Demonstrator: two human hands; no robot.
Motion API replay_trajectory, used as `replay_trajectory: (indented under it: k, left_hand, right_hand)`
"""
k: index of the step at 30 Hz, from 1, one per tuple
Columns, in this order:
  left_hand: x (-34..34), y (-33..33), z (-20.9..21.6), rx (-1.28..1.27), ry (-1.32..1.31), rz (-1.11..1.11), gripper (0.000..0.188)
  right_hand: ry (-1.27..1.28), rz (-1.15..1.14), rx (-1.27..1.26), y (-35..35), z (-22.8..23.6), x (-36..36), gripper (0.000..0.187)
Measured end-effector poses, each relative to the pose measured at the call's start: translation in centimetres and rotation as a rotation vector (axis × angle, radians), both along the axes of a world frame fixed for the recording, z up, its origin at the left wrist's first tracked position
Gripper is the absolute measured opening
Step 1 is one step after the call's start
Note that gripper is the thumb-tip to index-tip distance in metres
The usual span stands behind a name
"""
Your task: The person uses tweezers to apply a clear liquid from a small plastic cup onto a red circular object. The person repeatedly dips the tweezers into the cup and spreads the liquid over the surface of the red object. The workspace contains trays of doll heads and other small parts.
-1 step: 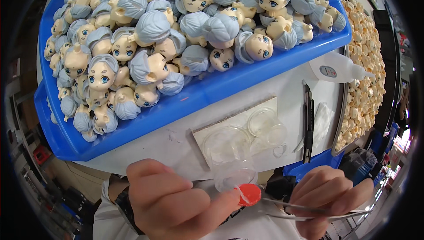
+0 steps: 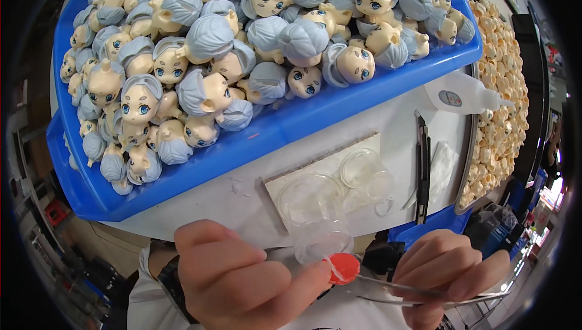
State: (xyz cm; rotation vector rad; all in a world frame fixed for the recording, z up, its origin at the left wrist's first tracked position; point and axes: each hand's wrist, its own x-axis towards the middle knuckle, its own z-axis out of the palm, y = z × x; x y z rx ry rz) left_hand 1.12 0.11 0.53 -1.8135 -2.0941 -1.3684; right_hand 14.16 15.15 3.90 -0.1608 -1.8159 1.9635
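Note:
My left hand pinches a small red disc at its edge, near the fingertips. A thin whitish strand lies on the disc's left side. My right hand is closed around metal tweezers. The tweezers' tips are apart and point left, one close to the disc's right edge and the other just below it. Just beyond the disc, a clear plastic cup stands by the table's near edge, partly behind my left fingertips.
A blue tray heaped with doll heads fills the far side. On the table are a pale board with clear cups, a black utility knife, a white tissue and a white squeeze bottle. Farther right, a tray holds beige parts.
The tweezers' tips have shifted slightly left toward the red disc and stand a little wider apart. The disc has moved a touch to the right with my left fingers.

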Motion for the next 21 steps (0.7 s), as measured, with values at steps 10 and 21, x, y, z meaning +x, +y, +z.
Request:
replay_trajectory:
  k: [10,21]
  left_hand:
    - [-0.2,-0.2,-0.1,-0.049,-0.029,-0.009,0.028]
    - [-0.7,-0.5,-0.3,-0.059,-0.006,-0.090,0.026]
  right_hand:
    - [0.074,-0.048,0.120,-0.6,-1.3,-0.7,0.032]
    - [0.163,-0.072,0.311,-1.0,-0.9,-0.9,0.030]
